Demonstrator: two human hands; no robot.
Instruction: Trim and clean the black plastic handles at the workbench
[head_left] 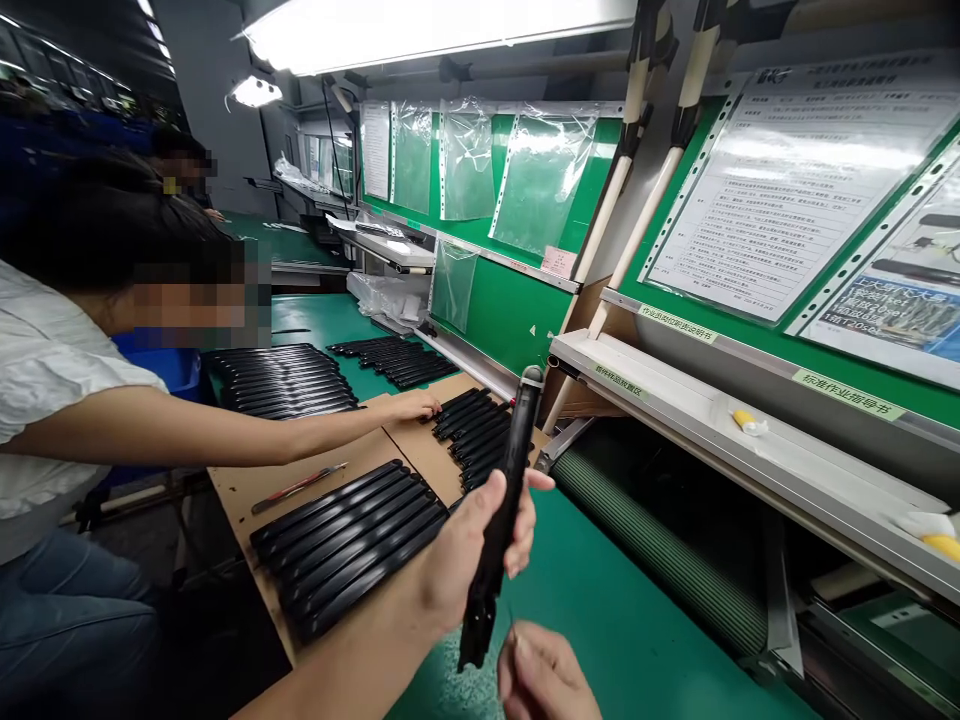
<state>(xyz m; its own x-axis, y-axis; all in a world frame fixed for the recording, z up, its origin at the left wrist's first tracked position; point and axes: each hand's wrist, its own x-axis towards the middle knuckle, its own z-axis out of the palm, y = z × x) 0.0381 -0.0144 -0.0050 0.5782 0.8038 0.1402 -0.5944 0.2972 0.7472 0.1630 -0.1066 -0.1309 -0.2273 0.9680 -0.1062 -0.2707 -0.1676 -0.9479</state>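
Note:
My left hand (469, 545) is closed around a long black plastic strip-shaped part (517, 430), holding it up at a steep tilt over the green table. The part has a rounded, shiny upper end and a notched lower end with small holes. Just below and to the right of that lower end is my right hand (544, 672), its thumb and fingers pinched together. A thin dark sliver sticks up from the pinch, too small to name. Beside my left forearm lies a row of glossy black parts (352, 540) on brown cardboard (247, 540).
On the left, a co-worker's hand (416, 405) touches a row of smaller black parts (476, 430). A red-handled pointed tool (292, 490) rests on the cardboard. More black parts (285, 380) lie farther back. To the right are a green ribbed conveyor belt (660, 540) and a shelf (675, 385).

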